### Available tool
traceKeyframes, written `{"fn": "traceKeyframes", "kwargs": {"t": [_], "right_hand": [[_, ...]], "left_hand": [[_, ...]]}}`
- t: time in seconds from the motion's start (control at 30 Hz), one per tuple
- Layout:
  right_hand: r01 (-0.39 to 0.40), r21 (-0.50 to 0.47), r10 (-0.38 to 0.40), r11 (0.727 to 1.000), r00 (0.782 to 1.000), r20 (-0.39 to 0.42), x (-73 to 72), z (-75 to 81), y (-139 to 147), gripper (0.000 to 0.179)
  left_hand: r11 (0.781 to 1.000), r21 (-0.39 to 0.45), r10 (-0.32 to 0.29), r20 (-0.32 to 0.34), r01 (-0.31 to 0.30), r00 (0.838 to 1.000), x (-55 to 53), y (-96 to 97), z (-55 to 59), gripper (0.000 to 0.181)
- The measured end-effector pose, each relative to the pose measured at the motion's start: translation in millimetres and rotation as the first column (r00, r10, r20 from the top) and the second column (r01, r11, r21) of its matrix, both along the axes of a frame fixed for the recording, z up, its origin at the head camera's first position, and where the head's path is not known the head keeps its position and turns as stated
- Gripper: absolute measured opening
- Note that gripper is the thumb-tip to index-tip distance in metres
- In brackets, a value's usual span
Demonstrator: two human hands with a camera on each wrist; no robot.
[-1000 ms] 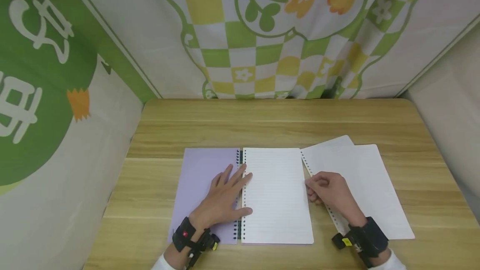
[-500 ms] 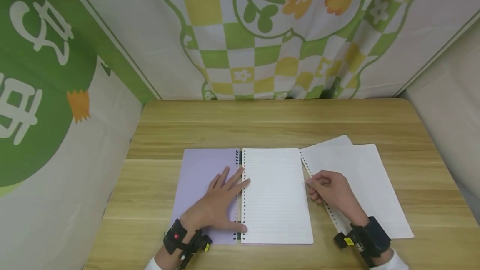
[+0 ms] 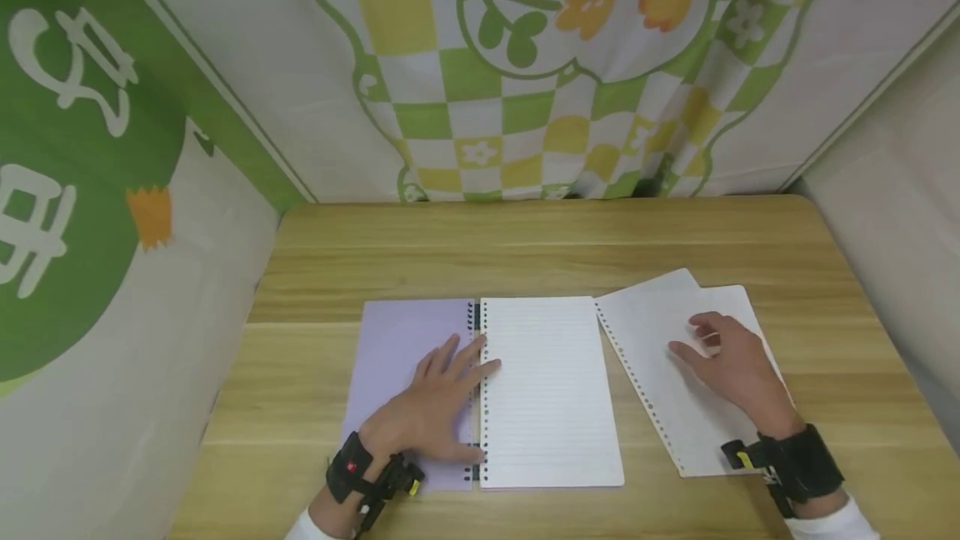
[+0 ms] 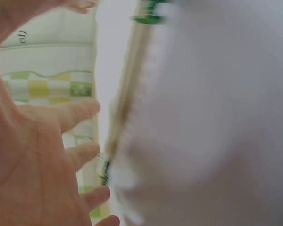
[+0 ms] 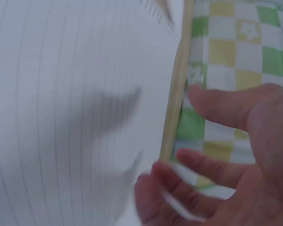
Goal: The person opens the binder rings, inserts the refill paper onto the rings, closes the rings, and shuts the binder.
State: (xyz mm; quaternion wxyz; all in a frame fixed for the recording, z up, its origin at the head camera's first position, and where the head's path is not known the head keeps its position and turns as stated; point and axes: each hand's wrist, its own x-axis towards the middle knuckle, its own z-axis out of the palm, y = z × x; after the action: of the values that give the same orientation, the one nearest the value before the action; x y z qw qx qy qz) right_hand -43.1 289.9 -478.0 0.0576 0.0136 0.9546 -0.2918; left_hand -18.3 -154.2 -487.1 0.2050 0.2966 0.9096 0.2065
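A loose-leaf notebook lies open, its purple cover (image 3: 401,336) on the left and a ruled white page (image 3: 555,390) on the right. My left hand (image 3: 427,415) rests with spread fingers across the binding, between the dark green ring clips (image 3: 477,315). The left wrist view shows the palm (image 4: 28,160) beside the page edge and green clips (image 4: 151,18). My right hand (image 3: 735,365) hovers over the loose punched sheets (image 3: 645,340), fingers loosely bent, thumb apart, nothing between them. In the right wrist view its shadow falls on a ruled sheet (image 5: 61,132).
The notebook and sheets lie on a wooden table (image 3: 540,248). A checked curtain (image 3: 517,107) hangs behind its far edge. Pale fabric walls stand at both sides, the left one (image 3: 82,173) with a green print.
My right hand has left the page's right edge and moved right over the loose sheets, its pinch loosened. My left hand slid slightly down and left on the binding, then stayed.
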Motion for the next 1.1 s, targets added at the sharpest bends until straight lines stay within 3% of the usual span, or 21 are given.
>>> {"fn": "traceKeyframes", "kwargs": {"t": [0.17, 0.3, 0.43, 0.67, 0.83, 0.97, 1.1], "right_hand": [[0.040, 0.133, -0.055, 0.990, 0.992, 0.112, -1.4, 5.4, 31, 0.110], [0.061, 0.131, -0.085, 0.989, 0.978, 0.191, -2.0, 4.0, 40, 0.129], [0.077, 0.122, -0.100, 0.990, 0.977, 0.190, -3.0, 0.3, 40, 0.133], [0.092, 0.117, -0.114, 0.989, 0.973, 0.199, -2.7, -0.6, 46, 0.133], [0.081, 0.071, -0.095, 0.994, 0.971, 0.221, -3.8, -2.7, 57, 0.114], [0.064, 0.021, -0.068, 0.998, 0.965, 0.254, -6.1, -5.2, 73, 0.088], [0.048, -0.032, -0.037, 0.998, 0.963, 0.268, -5.1, -7.7, 88, 0.077]], "left_hand": [[0.999, 0.034, -0.018, -0.041, 0.019, 0.999, -13.8, 24.1, 10.8, 0.105], [0.996, 0.026, -0.079, -0.094, 0.082, 0.992, -21.4, 56.1, 13.5, 0.100], [0.985, -0.046, -0.171, -0.169, 0.166, 0.971, -22.7, 95.8, 12.5, 0.095], [0.934, -0.173, -0.350, -0.281, 0.312, 0.893, -16.2, 161.9, 2.0, 0.084], [0.920, -0.194, -0.384, -0.288, 0.339, 0.877, -11.7, 180.5, 0.6, 0.081], [0.927, -0.161, -0.373, -0.279, 0.340, 0.885, -12.2, 183.3, -1.2, 0.074], [0.959, -0.037, -0.283, -0.248, 0.282, 0.927, -16.0, 183.7, -5.5, 0.061]]}}
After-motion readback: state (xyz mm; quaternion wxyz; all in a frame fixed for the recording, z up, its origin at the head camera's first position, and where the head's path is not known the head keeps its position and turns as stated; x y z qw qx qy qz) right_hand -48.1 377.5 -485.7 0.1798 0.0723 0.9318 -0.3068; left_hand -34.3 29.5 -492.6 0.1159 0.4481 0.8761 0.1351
